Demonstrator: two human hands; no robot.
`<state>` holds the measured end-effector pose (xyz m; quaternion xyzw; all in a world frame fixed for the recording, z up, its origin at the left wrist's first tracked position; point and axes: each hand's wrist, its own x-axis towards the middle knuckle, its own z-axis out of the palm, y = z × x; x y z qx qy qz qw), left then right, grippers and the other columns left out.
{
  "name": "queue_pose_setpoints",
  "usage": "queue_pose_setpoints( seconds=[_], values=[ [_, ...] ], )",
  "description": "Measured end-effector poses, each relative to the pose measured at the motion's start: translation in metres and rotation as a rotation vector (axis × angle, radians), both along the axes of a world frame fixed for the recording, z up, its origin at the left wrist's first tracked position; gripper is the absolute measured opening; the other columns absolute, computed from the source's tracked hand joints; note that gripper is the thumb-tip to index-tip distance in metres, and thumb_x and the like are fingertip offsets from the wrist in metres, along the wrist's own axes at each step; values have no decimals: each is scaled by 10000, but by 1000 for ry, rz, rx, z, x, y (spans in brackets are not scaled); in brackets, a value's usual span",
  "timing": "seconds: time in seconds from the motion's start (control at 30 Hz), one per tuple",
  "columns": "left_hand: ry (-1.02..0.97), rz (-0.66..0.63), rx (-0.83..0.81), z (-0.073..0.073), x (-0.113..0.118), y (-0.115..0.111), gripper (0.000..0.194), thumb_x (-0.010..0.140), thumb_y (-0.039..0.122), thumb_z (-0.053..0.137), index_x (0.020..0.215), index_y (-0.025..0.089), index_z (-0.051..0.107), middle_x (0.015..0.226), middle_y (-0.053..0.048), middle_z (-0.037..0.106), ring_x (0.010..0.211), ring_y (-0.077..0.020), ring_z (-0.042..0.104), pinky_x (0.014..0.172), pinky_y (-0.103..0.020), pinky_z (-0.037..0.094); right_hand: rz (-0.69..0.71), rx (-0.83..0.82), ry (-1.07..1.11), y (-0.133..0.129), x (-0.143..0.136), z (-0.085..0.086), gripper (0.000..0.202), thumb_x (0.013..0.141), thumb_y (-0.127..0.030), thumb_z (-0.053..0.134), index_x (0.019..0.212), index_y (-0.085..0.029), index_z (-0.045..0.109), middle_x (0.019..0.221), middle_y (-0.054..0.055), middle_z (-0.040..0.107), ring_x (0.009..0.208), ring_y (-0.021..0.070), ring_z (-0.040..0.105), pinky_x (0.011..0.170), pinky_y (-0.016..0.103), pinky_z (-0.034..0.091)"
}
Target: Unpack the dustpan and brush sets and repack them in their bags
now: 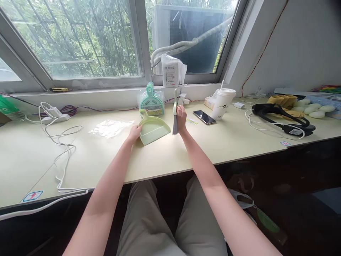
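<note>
A pale green dustpan (154, 130) is over the middle of the desk, and my left hand (135, 133) grips its left side. Just right of it, my right hand (181, 118) is closed around a small hand brush (175, 121). The brush stands on end, grey bristles down and pale handle up, apart from the dustpan's right corner. Behind the dustpan, a teal dustpan and brush set (151, 103) in clear wrapping leans near the sill. Crumpled clear plastic wrap (110, 128) lies left of my left hand.
Right of the brush are a phone (204, 117), a white lidded cup with a straw (223, 104) and a black headset (283, 121). White cables (64, 153) trail across the left of the desk (106, 160). A white package (172, 74) stands on the windowsill.
</note>
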<state>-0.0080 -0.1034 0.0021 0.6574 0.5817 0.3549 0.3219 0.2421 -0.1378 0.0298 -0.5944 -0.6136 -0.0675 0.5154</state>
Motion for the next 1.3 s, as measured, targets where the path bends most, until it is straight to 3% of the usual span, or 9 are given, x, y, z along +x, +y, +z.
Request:
queue_pose_setpoints(
  seconds=[0.07,0.17,0.3,0.43,0.57,0.7,0.97,1.17,1.3],
  values=[
    [152,41,-16,2,-13,5,299,872,387,461,834,158,649,876,-98,701,823,-250,642,702,-314,444,-167,-96,-21,-3,18,2,473,1039,-328,172,883,-203,602,984,111,633,960,235,554,839,343,413],
    [374,54,1,5,-22,5,286,860,381,460,838,180,662,911,-95,708,869,-260,643,698,-310,423,-269,-279,-196,-8,31,-5,419,1012,-384,310,866,-184,649,1035,142,662,1065,287,529,916,412,377],
    [449,22,3,8,-22,-2,295,852,369,460,905,194,692,964,-77,719,935,-251,644,698,-288,420,-269,-432,-357,-11,27,-19,340,954,-353,415,993,-155,688,1188,186,646,1161,323,494,974,478,337],
    [459,29,40,7,-22,-3,328,840,353,477,1005,195,711,1091,-77,717,1042,-251,628,767,-279,437,-212,-529,-429,-11,20,-23,337,915,-295,427,951,-161,734,1207,177,658,1193,323,490,1019,493,297],
    [408,68,84,7,-23,-3,412,892,391,409,1104,186,696,1232,-106,678,1148,-261,594,840,-291,438,-184,-558,-412,-10,18,-21,334,884,-388,494,923,-198,766,1140,144,699,1163,323,516,1022,492,291],
    [411,99,129,5,-23,-5,413,896,380,400,1116,179,686,1234,-133,673,1165,-273,585,831,-303,433,-170,-593,-387,-11,16,-19,281,793,-414,637,930,-213,778,1165,144,695,1179,344,507,1006,500,299],
    [474,102,184,8,-20,-12,222,836,330,501,814,205,683,1045,-110,731,1018,-263,620,695,-278,404,-219,-612,-324,-13,8,-20,213,791,-239,617,919,-166,771,1111,207,682,1180,389,497,970,519,284],
    [514,143,144,13,-18,-19,175,825,332,519,715,210,580,958,-125,710,921,-267,633,676,-304,402,-284,-481,-279,-11,13,-18,232,788,-251,596,924,-169,764,1122,206,665,1141,372,497,947,508,313],
    [557,97,148,13,-8,-25,219,842,326,496,662,213,548,898,-104,702,886,-258,634,667,-307,403,-209,-425,-141,-9,11,-17,231,803,-346,601,929,-222,750,1149,119,673,1148,321,496,979,490,317]
  ],
)
